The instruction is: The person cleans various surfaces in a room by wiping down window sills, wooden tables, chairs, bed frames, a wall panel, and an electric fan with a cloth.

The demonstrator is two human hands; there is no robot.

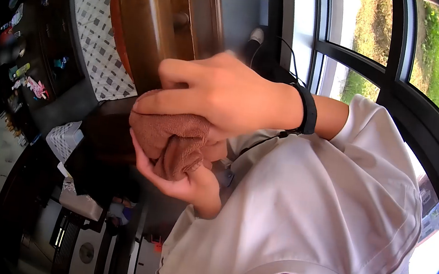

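Observation:
A brown terry cloth (171, 131) is bunched and folded between my two hands in front of my chest. My right hand (230, 92), with a black band on its wrist, lies over the upper side of the cloth, its fingers bent and pressed onto it. From below, my left hand (200, 186) cups the cloth, its fingers curled around the lower edge. The folds hide part of the left palm and some fingertips. Nothing else shows in either hand.
Polished brown wooden furniture (151, 21) stands just beyond my hands. Beside it is a white-and-grey patterned surface (95, 20). Dark-framed windows (372, 30) line the right. At the left, small items lie on dark furniture (59, 26). A light shoe (257, 35) shows near the top.

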